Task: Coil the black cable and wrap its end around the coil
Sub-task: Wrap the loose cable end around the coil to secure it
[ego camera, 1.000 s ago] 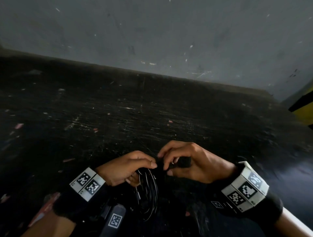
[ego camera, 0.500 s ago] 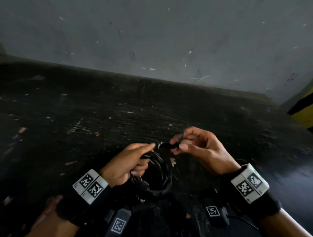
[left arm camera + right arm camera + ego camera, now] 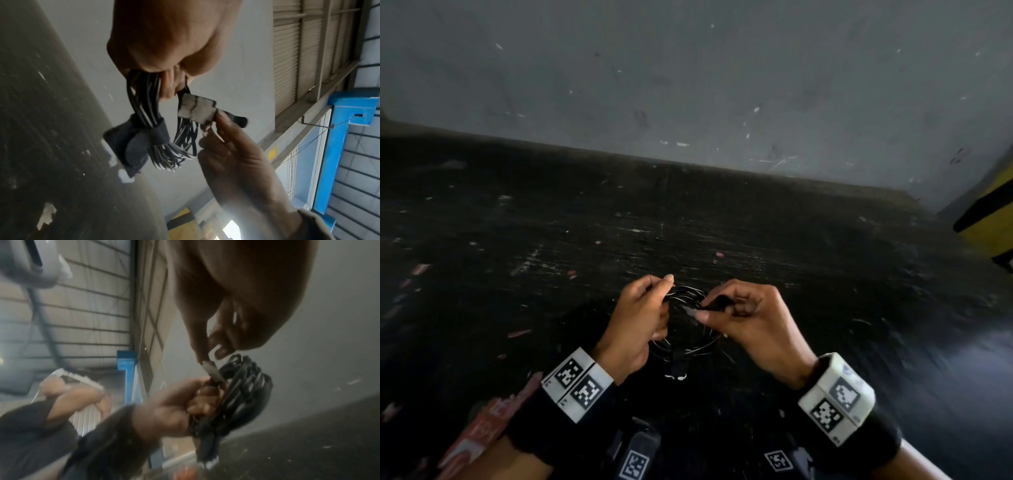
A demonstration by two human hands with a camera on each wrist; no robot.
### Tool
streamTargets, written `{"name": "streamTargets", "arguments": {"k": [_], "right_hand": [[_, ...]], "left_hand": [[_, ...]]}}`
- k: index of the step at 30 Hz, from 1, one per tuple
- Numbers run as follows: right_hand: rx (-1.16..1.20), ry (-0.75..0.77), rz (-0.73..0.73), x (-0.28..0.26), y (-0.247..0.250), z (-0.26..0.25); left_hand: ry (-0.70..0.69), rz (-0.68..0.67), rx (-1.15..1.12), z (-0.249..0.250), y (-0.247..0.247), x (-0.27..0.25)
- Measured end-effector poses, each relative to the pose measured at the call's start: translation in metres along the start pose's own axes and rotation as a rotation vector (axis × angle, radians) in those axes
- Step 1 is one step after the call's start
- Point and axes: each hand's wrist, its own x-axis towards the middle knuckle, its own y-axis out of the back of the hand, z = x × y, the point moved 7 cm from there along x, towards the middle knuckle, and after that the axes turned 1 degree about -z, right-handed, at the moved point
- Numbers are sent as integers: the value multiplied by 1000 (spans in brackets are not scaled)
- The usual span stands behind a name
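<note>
The black cable (image 3: 690, 342) is a small coil of several loops, held above the dark table between both hands. My left hand (image 3: 654, 301) grips one side of the coil, with the strands bunched in its fist (image 3: 144, 97). A dark strap (image 3: 154, 134) binds the bundle, and a plug end (image 3: 676, 371) hangs below it. My right hand (image 3: 710, 310) pinches a flat black end piece with a grey patch (image 3: 195, 108) between thumb and forefinger, right against the coil (image 3: 244, 386). How this piece joins the coil is hidden by my fingers.
The scuffed black table (image 3: 551, 257) runs back to a grey wall (image 3: 688, 85). A yellow-and-black striped post (image 3: 993, 219) stands at the far right. A red-and-white packet (image 3: 482, 428) lies at the near left edge.
My right hand, pulled out to the right half a second ago, has come back in against the coil. The coil has risen and turned to face me.
</note>
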Motion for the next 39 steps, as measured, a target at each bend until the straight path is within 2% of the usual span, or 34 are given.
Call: {"name": "streamTargets", "arguments": {"k": [3, 5, 10, 14, 20, 25, 31, 35, 39], "right_hand": [[-284, 181, 112, 6, -4, 2], [-478, 282, 111, 8, -11, 1], [-563, 359, 54, 10, -23, -3], [-713, 490, 58, 13, -27, -6], [-699, 537, 75, 12, -33, -4], [-746, 516, 46, 13, -33, 2], [-779, 504, 7, 11, -27, 3], [-672, 526, 41, 8, -18, -3], [-485, 476, 23, 13, -11, -7]], "left_hand": [[0, 28, -46, 0, 1, 1], [16, 52, -63, -1, 2, 1], [22, 87, -100, 3, 7, 4], [43, 67, -131, -2, 8, 2], [111, 21, -127, -14, 7, 4], [154, -64, -100, -17, 1, 2], [98, -55, -126, -14, 2, 2], [92, -64, -167, -16, 3, 3], [-1, -122, -52, -16, -5, -4]]}}
